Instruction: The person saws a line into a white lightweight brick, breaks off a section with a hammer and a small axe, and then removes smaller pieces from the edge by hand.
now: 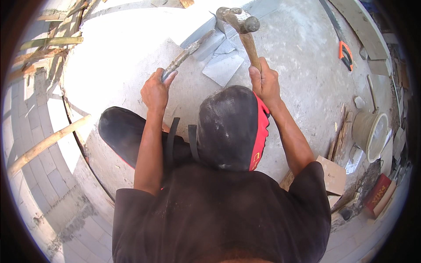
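My left hand (154,91) is closed around a long metal chisel (189,51), its far end pointing up and right to the broken grey slabs. In my right hand (265,82) I grip the wooden handle of a hammer (248,46). Its worn, whitish metal head is raised above the slabs, apart from the chisel. A loose pale grey piece of slab (222,71) lies on the concrete floor between my hands, with smaller broken bits behind it. Whether the chisel tip touches a slab I cannot tell.
A handsaw with an orange and black handle (345,56) lies at the far right. Nearer stand a pale bucket (360,131) and a cardboard box (331,174). Long boards (366,30) line the right side. On the left, a wooden pole (48,142) crosses a block wall.
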{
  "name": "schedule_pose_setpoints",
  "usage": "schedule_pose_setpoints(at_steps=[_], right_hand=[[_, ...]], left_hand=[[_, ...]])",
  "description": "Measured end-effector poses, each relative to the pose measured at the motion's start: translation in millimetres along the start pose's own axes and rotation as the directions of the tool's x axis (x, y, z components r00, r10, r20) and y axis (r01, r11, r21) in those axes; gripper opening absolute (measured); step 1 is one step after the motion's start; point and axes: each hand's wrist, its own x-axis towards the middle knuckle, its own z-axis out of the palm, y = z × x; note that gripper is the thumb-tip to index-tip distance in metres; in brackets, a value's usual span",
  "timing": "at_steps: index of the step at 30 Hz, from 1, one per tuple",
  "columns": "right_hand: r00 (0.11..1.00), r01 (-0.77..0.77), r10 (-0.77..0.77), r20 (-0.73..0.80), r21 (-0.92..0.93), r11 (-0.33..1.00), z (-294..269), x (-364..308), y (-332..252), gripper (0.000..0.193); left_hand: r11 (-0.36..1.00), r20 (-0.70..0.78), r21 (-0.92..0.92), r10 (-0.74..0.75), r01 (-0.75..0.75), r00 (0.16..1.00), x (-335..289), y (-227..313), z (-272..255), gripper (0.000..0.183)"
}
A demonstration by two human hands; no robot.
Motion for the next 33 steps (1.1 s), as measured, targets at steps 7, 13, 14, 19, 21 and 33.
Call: schedule_pose_setpoints(at_steps=[7, 13, 14, 19, 21, 33], right_hand=[[0.969, -0.122, 0.175, 0.175, -0.276, 0.953, 15, 7, 11, 0.027], [0.998, 0.035, -0.033, -0.052, 0.039, 0.999, -6, -11, 7, 0.026], [0.995, 0.036, -0.036, -0.088, 0.003, 0.999, -11, -13, 14, 0.027], [0.909, -0.316, 0.273, -0.314, -0.093, 0.944, -28, -74, 78, 0.029], [0.822, -0.483, 0.354, -0.445, -0.218, 0.848, -33, -97, 97, 0.031], [0.891, -0.414, 0.158, -0.426, -0.617, 0.67, -2, -97, 100, 0.043]], left_hand=[[1.0, 0.078, 0.015, -0.018, 0.016, 0.997, -1, -2, 2, 0.048], [0.999, 0.093, 0.013, -0.034, 0.033, 0.995, 1, 4, -3, 0.047], [0.996, 0.146, -0.013, -0.086, 0.089, 0.985, -2, 5, -11, 0.047], [0.993, 0.263, -0.111, 0.054, -0.025, 0.963, -25, 3, -22, 0.045], [0.975, 0.255, -0.155, 0.196, -0.161, 0.947, -34, 12, -4, 0.045], [0.916, 0.464, -0.368, 0.034, 0.158, 0.885, -46, 12, -6, 0.048]])
